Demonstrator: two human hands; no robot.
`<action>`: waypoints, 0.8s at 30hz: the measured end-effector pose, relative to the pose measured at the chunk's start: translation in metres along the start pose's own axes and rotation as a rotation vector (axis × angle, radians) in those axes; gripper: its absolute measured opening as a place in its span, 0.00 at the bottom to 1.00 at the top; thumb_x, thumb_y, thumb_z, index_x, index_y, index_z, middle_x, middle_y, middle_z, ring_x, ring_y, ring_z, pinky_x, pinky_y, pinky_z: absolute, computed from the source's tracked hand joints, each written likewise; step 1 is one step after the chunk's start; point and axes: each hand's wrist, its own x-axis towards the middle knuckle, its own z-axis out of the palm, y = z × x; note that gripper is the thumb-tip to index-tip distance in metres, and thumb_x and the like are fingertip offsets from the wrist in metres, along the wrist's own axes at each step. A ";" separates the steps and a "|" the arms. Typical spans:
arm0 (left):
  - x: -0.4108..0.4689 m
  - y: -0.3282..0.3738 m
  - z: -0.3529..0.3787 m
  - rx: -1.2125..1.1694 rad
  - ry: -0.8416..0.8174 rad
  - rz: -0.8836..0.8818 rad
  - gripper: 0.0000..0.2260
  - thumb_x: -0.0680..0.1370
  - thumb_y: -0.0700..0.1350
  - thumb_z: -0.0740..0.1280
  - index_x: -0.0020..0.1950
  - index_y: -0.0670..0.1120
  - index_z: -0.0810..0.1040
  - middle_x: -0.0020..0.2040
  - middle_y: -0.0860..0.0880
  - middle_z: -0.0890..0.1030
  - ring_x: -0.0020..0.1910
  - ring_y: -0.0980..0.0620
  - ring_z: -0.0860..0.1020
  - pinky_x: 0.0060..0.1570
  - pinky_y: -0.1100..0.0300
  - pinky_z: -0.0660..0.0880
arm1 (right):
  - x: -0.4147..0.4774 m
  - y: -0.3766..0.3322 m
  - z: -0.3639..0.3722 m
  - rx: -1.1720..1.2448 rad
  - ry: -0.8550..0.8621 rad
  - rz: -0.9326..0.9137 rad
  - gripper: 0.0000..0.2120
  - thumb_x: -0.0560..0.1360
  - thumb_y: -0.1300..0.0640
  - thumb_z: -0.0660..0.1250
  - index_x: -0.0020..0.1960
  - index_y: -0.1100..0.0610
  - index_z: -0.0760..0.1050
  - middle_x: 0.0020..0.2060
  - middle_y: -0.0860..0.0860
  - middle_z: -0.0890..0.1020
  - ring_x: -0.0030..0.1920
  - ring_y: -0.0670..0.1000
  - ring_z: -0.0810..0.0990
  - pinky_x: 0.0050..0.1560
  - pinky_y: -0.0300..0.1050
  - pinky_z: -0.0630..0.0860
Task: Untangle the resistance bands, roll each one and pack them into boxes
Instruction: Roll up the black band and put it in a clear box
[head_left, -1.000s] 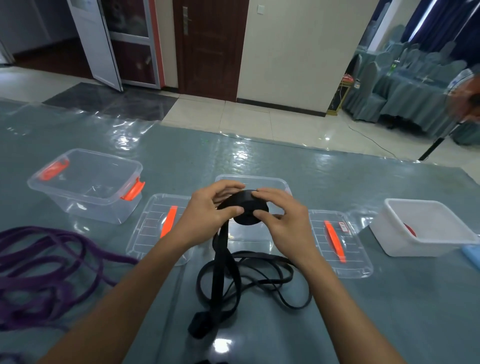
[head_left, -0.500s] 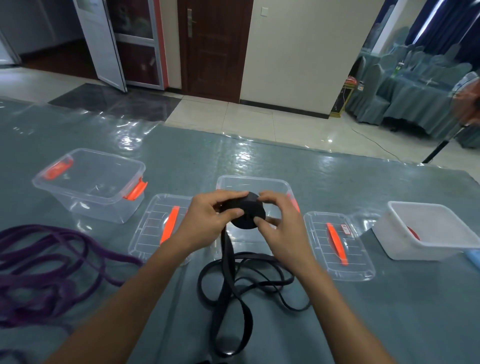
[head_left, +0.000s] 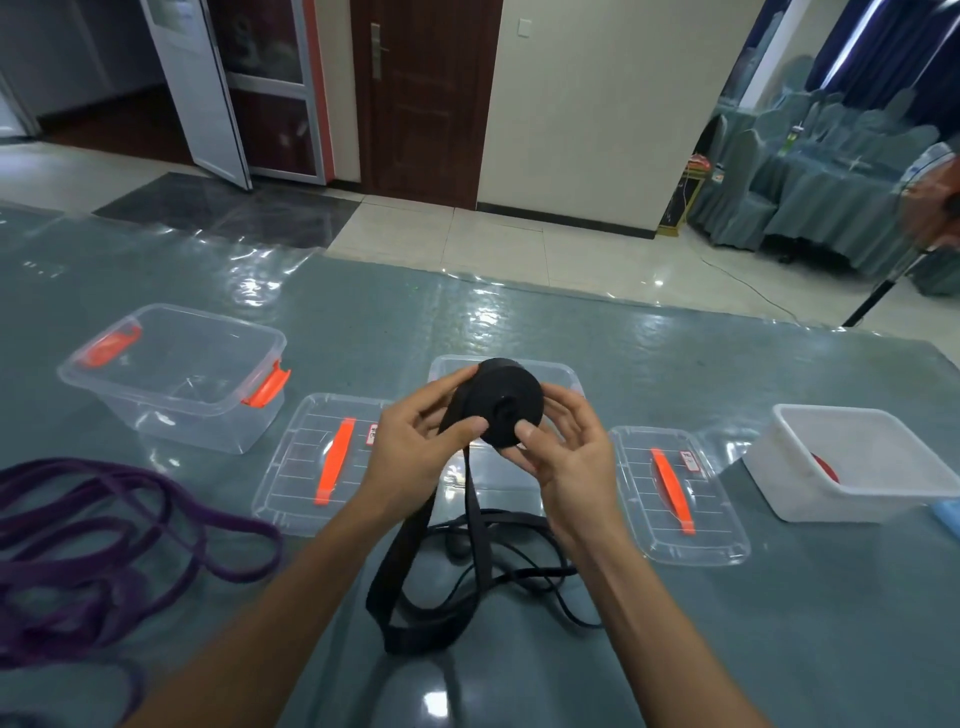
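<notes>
The black roll (head_left: 501, 410) is clamped by the fingers (head_left: 467, 428) of the left hand (head_left: 415, 462) and the right hand (head_left: 569, 462).
Its loose tail (head_left: 475, 519) is hung straight below, nearer the left hand.

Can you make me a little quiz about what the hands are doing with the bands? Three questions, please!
1. True or false: the purple band is already rolled up.
2. How many loose lids with orange handles do you see? A) one B) two C) four
3. Fill in: the left hand and right hand grip the black band; its unrolled part hangs down to the ___.

Key: 1 false; 2 B; 3 table.
</notes>
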 end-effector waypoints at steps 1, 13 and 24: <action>0.000 -0.002 0.000 0.017 0.009 0.007 0.24 0.74 0.29 0.71 0.67 0.47 0.77 0.60 0.54 0.84 0.61 0.53 0.81 0.59 0.62 0.77 | -0.002 0.001 0.002 -0.035 -0.005 -0.007 0.17 0.74 0.74 0.67 0.60 0.60 0.75 0.59 0.58 0.80 0.58 0.57 0.82 0.53 0.59 0.82; 0.022 0.012 -0.030 0.211 -0.245 -0.059 0.20 0.77 0.33 0.70 0.66 0.48 0.79 0.59 0.48 0.84 0.61 0.48 0.81 0.62 0.50 0.77 | 0.003 -0.015 -0.006 -1.233 -0.390 -0.635 0.36 0.71 0.57 0.76 0.76 0.53 0.66 0.74 0.50 0.68 0.71 0.51 0.69 0.67 0.20 0.40; 0.012 0.005 -0.013 0.030 -0.012 -0.069 0.14 0.74 0.32 0.73 0.58 0.43 0.81 0.53 0.47 0.86 0.54 0.50 0.84 0.54 0.62 0.77 | 0.006 -0.005 -0.009 -1.206 -0.194 -0.776 0.34 0.69 0.48 0.77 0.70 0.58 0.71 0.66 0.51 0.76 0.65 0.52 0.74 0.68 0.43 0.69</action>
